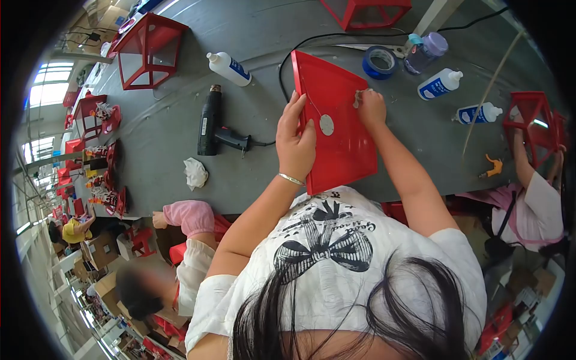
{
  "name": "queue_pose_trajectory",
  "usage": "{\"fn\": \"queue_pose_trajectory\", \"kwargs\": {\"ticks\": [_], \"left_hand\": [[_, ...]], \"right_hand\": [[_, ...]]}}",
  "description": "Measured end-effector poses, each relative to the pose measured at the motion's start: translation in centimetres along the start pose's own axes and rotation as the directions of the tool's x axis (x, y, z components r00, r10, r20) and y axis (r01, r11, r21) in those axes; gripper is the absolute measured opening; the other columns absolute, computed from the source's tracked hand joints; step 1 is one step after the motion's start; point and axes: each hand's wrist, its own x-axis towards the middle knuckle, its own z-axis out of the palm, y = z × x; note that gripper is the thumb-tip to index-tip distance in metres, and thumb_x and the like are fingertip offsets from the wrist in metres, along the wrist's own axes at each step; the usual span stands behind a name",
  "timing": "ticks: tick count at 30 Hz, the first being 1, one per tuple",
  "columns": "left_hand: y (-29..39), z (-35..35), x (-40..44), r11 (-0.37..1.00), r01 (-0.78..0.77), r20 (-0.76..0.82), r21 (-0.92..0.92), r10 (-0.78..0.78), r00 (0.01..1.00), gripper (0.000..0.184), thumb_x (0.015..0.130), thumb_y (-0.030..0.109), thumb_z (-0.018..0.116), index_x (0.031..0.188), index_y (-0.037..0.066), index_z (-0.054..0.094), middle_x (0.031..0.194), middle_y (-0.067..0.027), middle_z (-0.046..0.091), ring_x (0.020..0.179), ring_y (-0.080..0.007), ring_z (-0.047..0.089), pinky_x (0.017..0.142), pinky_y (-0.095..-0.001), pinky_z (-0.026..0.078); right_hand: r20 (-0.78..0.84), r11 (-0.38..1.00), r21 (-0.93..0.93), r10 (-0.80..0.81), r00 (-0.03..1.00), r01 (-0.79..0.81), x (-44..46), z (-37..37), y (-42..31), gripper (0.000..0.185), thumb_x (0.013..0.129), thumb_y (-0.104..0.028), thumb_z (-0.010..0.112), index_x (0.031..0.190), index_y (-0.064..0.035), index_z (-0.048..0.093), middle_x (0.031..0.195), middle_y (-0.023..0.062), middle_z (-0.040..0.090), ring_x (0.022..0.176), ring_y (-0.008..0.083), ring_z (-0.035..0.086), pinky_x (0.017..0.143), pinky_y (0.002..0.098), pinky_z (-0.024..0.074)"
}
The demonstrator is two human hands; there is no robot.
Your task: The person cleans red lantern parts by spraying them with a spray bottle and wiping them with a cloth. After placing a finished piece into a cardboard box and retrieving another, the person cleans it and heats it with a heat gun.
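Observation:
A shallow red plastic panel (351,153) with raised edges stands tilted in front of my chest, a round pale disc (326,125) on its inner face. My left hand (295,135) grips its left edge, fingers outside and thumb over the rim. On the panel's right part, my right hand (373,109) is closed on a small crumpled beige rag (358,98), held near the red surface. To the left on the table lie a black heat gun (211,123) and a crumpled white wad (195,173).
White bottles with blue labels (231,69) (440,84) lie around me. Beyond the panel are blue tape (379,62) and a clear drinking bottle (427,53). Red lantern frames (150,51) stand on the grey table (258,30). Co-workers sit on both sides; a black cable (342,35) crosses behind.

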Motion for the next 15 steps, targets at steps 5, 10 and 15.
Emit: {"fn": "queue_pose_trajectory", "kwargs": {"ticks": [5,10,15], "left_hand": [[-0.5,-0.1,0.1,1.000,0.016,0.002,0.004,-0.016,1.000,0.050,0.089,-0.002,0.057,0.138,0.008,0.056,0.152,-0.0100,0.046,0.132,-0.0187,0.049,0.098,-0.0295,0.047],[-0.4,-0.2,0.1,0.999,0.012,0.008,0.036,-0.012,1.000,0.050,0.089,-0.002,0.057,0.138,0.009,0.057,0.153,-0.0105,0.045,0.132,-0.0189,0.049,0.098,-0.0285,0.047],[-0.5,-0.2,0.3,1.000,0.009,-0.004,-0.003,-0.009,1.000,0.050,0.090,0.000,0.058,0.138,0.010,0.057,0.152,-0.0086,0.046,0.132,-0.0182,0.049,0.098,-0.0296,0.047]], "right_hand": [[-0.082,0.953,0.272,0.162,0.983,-0.134,-0.2,1.5,-4.1,0.008,0.085,-0.010,0.065,0.083,-0.0038,0.069,0.085,0.0182,0.068,0.085,0.0394,0.064,0.076,0.0490,0.0503],[-0.006,0.950,0.286,-0.129,0.992,0.125,-5.2,-0.7,-4.3,0.004,0.082,-0.005,0.067,0.083,-0.0052,0.070,0.085,0.0162,0.068,0.084,0.0384,0.064,0.075,0.0489,0.0504],[0.051,0.909,0.343,-0.271,0.961,0.238,-8.3,-2.8,-1.6,0.009,0.082,-0.005,0.065,0.089,-0.0081,0.070,0.088,0.0138,0.067,0.088,0.0360,0.063,0.074,0.0476,0.0501]]}}
